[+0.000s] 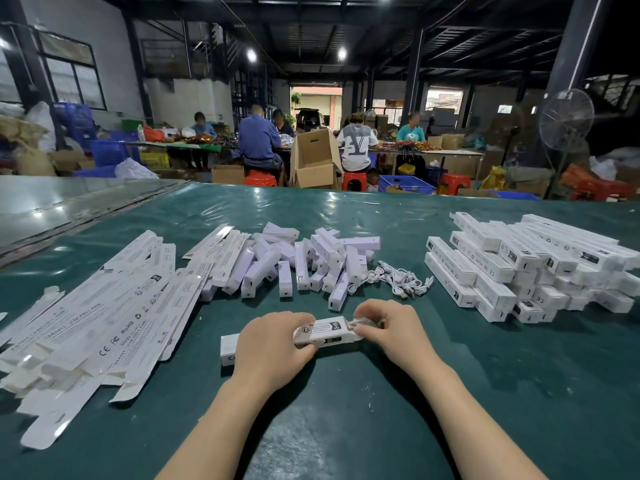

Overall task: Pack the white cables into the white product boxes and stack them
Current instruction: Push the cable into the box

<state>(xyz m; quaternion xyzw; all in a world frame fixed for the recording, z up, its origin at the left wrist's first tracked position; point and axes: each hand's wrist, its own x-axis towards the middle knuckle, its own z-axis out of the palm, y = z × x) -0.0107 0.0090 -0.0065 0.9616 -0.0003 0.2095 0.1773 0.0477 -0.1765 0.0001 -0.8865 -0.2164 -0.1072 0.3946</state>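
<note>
While the left hand [273, 344] grips a white product box [325, 332] on the green table [346, 427], the right hand [391, 330] pinches its open end, so this one looks unfinished. Beyond lie loose white cables [398, 280] and flat cartons [114, 306] awaiting packing; packed boxes [519, 268] are stacked at right.

- A glossy dark green table cover [346, 393] spans the near surface; a grey tabletop [69, 202] adjoins it at far left.
- Beyond the table edge an open cardboard carton [315, 161] stands tilted, between two red stools [260, 177].
- A blue crate [405, 184] sits on the floor right of them.
- Several people, one in a blue shirt [258, 140], sit at a far worktable.
- A pedestal fan [566, 119] stands at right.
- Round ceiling lights [251, 55] glow overhead.
</note>
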